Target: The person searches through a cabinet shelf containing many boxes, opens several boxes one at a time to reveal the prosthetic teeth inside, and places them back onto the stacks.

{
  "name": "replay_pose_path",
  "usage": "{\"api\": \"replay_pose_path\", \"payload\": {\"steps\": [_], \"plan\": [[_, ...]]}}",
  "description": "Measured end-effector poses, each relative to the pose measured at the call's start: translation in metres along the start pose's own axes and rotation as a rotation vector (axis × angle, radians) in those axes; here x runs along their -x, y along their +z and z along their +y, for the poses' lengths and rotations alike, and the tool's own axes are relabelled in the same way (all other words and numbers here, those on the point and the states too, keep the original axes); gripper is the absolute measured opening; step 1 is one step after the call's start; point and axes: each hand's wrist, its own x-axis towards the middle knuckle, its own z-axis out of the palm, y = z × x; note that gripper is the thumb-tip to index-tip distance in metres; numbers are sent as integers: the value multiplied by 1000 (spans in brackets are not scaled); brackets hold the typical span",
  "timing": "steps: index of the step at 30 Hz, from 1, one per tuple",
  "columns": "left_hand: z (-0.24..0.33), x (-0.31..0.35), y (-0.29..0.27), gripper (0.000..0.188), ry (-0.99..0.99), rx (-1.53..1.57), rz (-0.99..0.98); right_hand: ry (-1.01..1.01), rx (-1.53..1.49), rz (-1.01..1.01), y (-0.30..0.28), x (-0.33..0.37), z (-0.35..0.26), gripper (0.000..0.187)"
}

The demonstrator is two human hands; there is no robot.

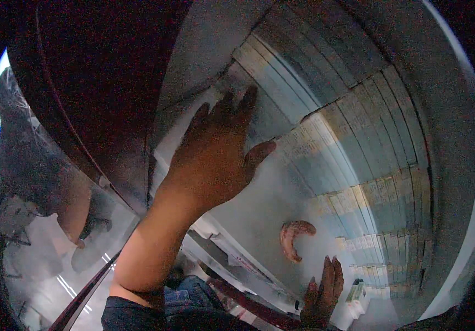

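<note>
My left hand [212, 146] reaches forward with its fingers stretched out and thumb apart. Its fingertips are at the near end of the boxes [259, 105] in the far row; the dim light hides whether they touch. My right hand [324, 292] is low in the view, fingers raised and thumb apart, with nothing visible in it. Beside it stands a small white and green carton [355, 297]. On the pale surface between my hands lies a curved reddish-brown thing [292, 240] whose kind I cannot make out.
Several rows of narrow pale boxes [353, 138] stand packed tightly along the right, inside a grey curved-looking wall [455, 138]. A dark panel [105, 83] rises at the left. Below it a glossy pane [66, 265] shows a dim person's shape. White packages [232, 251] lie near my left forearm.
</note>
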Motion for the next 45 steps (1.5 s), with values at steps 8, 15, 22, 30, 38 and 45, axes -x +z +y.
{"api": "replay_pose_path", "payload": {"steps": [8,15,22,30,38,45], "plan": [[-2,3,3,86,25,20,92,4,-9,0,0,2,-1,68],[-2,5,4,89,38,72,134,19,-3,-16,3,2,2,65],[-4,-1,13,87,56,77,164,8,32,-3,4,-1,3,60],[2,-1,-1,87,86,-2,184,-16,-15,61,-10,8,-10,49],[-9,-2,13,76,15,170,15,-141,-186,140,-4,-4,18,51],[-44,-32,17,63,160,19,245,-674,-209,405,-19,-119,-78,43]]}}
